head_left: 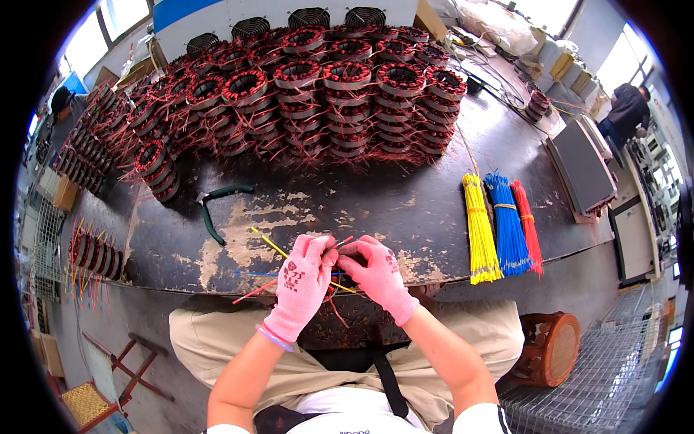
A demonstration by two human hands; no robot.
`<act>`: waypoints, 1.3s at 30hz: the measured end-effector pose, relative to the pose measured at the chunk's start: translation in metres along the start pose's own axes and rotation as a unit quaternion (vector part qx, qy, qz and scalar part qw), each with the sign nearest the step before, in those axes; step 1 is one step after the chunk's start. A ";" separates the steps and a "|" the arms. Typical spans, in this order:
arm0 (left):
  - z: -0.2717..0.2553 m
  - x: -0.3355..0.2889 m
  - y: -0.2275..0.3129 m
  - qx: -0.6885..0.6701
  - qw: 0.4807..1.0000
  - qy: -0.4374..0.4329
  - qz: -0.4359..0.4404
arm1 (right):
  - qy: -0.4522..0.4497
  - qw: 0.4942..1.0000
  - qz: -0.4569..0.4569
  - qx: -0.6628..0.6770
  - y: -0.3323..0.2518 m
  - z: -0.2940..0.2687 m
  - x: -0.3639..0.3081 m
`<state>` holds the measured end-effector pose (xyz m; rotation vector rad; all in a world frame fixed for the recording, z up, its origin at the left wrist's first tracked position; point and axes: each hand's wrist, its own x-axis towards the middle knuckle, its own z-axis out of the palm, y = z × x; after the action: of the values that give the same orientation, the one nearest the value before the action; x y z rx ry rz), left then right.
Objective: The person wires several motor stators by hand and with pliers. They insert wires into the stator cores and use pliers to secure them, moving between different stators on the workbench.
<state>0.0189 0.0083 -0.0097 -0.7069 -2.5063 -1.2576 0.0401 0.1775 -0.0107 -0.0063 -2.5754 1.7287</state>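
Both my hands, in pink gloves, meet at the table's front edge with fingertips pinched together. A thin red wire (345,241) sticks up between them. My left hand (300,278) is closed on it, and my right hand (376,273) pinches at the same spot. Around and under the gloves a yellow wire (269,242), a blue wire (254,274) and another red wire (254,292) fan out. Thin reddish leads (337,311) hang below. Whatever joins these wires is hidden by my fingers. Green-handled pliers (210,206) lie spread beyond my left hand.
Stacked wound stator rings (350,108) with red leads fill the table's far side. Bundles of yellow wires (480,231), blue wires (508,228) and red wires (527,228) lie at right. Another row of stators (95,254) sits at the left edge. A wooden stool (553,349) stands right.
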 end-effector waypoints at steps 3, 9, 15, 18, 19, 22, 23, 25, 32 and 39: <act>-0.005 0.000 0.000 -0.003 0.999 -0.038 0.017 | 0.061 0.993 -0.064 -0.072 0.006 -0.008 -0.014; -0.012 0.005 -0.003 -0.034 0.991 -0.123 0.049 | 0.128 0.961 -0.164 -0.181 -0.001 -0.019 -0.031; -0.017 0.013 0.005 0.008 0.987 -0.148 0.064 | 0.066 0.965 -0.193 -0.166 -0.003 -0.027 -0.018; -0.017 0.015 0.012 0.028 0.987 -0.139 0.070 | 0.027 0.989 -0.122 -0.085 -0.006 -0.030 -0.018; -0.016 0.014 0.012 0.028 0.988 -0.138 0.069 | 0.016 0.994 -0.091 -0.054 -0.007 -0.030 -0.018; -0.014 0.013 0.014 0.026 0.989 -0.132 0.068 | -0.007 0.998 -0.057 -0.035 -0.013 -0.033 -0.019; -0.014 0.013 0.014 0.023 0.989 -0.131 0.068 | -0.012 0.998 -0.050 -0.030 -0.014 -0.033 -0.019; -0.013 0.012 0.014 0.018 0.989 -0.131 0.064 | -0.020 0.999 -0.037 -0.021 -0.014 -0.035 -0.018; -0.006 0.008 0.005 0.011 0.988 -0.128 0.088 | -0.083 0.995 0.000 -0.054 -0.022 -0.044 -0.010; 0.005 0.006 0.004 0.038 0.983 -0.117 0.134 | -0.104 0.992 0.071 0.002 0.005 -0.050 0.001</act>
<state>0.0155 0.0160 -0.0077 -1.1879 -2.5127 -1.0305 0.0405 0.2258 0.0037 -0.0098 -2.7805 1.8774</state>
